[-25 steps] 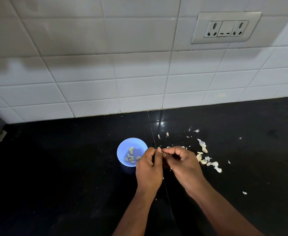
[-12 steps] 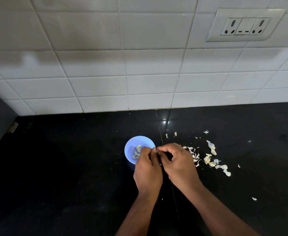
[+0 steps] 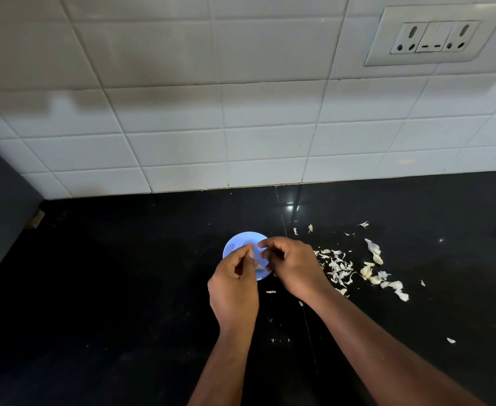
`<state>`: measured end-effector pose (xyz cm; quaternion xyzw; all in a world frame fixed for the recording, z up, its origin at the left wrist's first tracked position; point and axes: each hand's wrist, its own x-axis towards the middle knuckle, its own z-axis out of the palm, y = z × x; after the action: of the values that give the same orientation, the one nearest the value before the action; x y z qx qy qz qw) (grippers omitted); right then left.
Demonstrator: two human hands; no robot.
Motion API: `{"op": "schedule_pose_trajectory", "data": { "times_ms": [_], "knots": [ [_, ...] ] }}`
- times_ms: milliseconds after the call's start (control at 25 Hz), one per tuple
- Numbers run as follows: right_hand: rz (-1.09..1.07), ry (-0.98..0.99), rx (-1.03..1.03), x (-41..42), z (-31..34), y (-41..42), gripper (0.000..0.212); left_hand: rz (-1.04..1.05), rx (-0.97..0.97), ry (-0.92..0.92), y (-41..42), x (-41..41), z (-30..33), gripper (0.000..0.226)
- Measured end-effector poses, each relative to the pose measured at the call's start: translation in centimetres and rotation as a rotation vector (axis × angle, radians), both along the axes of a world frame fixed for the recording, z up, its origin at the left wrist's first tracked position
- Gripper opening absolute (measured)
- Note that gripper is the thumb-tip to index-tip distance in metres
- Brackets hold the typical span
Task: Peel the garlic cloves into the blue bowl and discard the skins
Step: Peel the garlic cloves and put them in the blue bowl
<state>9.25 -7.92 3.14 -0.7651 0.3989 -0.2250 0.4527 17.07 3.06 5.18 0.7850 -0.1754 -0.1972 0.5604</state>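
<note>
Both hands hover over the small round blue plastic bowl (image 3: 235, 247) on the glossy black stone bench (image 3: 123, 288). The left hand (image 3: 233, 291) pinches a small pale scrap, skin or clove one cannot tell, in a thumb-and-forefinger grip, while the right hand (image 3: 295, 266) has curled fingers whose hold is hidden. Papery white garlic skins (image 3: 340, 268) lie scattered just right of the bowl, which holds a pale peeled garlic clove (image 3: 260, 268).

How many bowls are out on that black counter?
1: a small round blue plastic bowl on the black counter, just beyond the person's two hands, which cover part of it. Nothing else bowl-like shows, though the view is limited.
</note>
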Motion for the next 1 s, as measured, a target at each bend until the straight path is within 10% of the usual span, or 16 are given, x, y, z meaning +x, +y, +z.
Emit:
{"op": "schedule_pose_trajectory", "data": {
  "times_ms": [440,640,1000],
  "knots": [
    [-0.283,0.560,-0.184,-12.3,2.4,-6.8,0.025,-0.385,0.062,0.126,-4.3,-6.7,0.0,0.031],
    [-0.292,0.640,-0.189,-17.4,1.7,-10.6,0.018,-0.464,0.113,0.055,-6.4,-9.7,-0.5,0.053],
    [-0.134,0.681,-0.178,-19.0,-1.1,-12.6,0.016,-0.368,0.081,0.213,-8.5,-12.2,-2.1,0.017]
  ]
}}
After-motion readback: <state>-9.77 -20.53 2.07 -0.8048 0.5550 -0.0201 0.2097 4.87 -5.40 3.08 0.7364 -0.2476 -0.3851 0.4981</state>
